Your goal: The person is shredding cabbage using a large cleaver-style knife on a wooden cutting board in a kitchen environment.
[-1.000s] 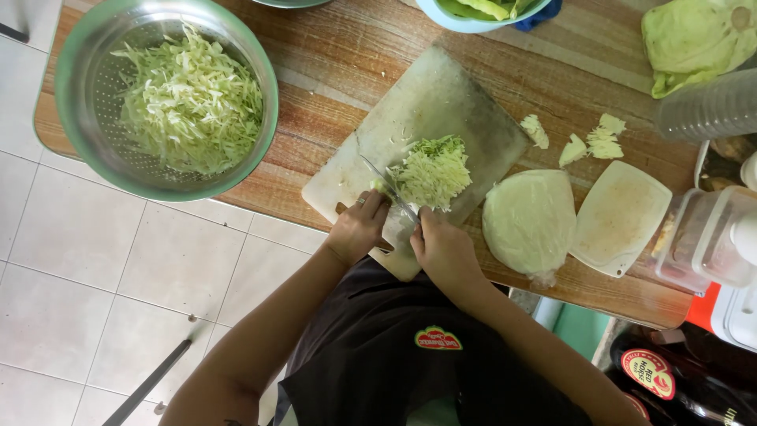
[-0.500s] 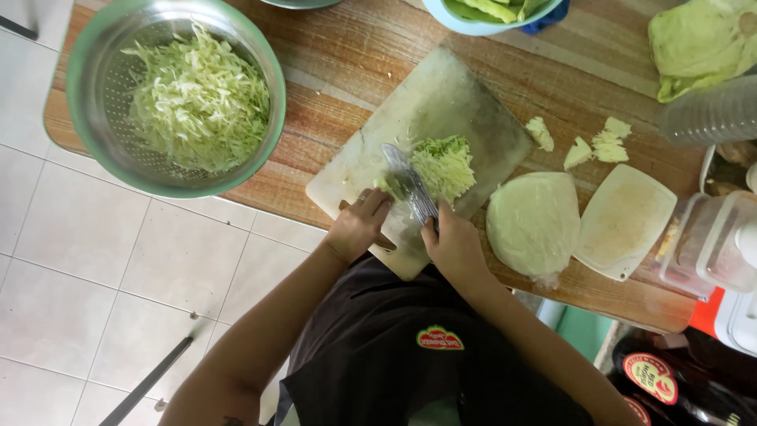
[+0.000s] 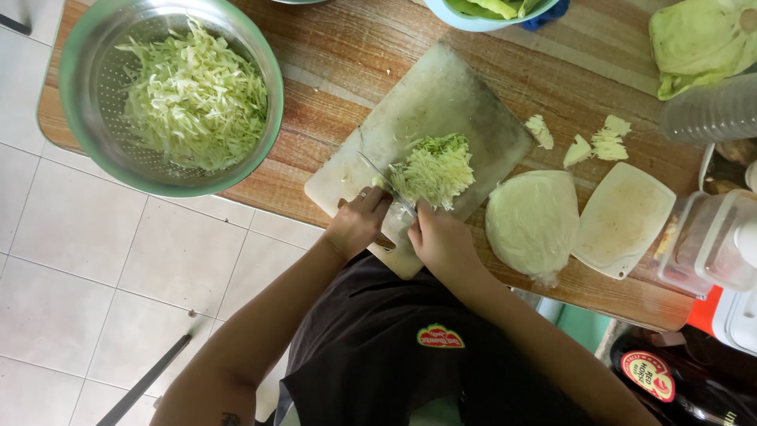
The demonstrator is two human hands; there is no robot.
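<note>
A good deal is already shredded: the colander (image 3: 169,95) at far left is heaped with cabbage strips. The left hand (image 3: 356,225) is closed round the knife (image 3: 386,183), the right hand (image 3: 443,241) presses flat beside the shredded pile (image 3: 434,167) on the cutting board (image 3: 426,102). A cabbage half (image 3: 532,221) waits at right, uncut (outer leaves (image 3: 694,39) too). Striped wooden table (image 3: 331,71), pale tiled floor (image 3: 87,268).

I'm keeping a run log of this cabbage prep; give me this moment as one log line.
left hand: grips knife | right hand: steadies shredded cabbage | surface: cutting board | nearby: colander of shreds, cabbage half
</note>
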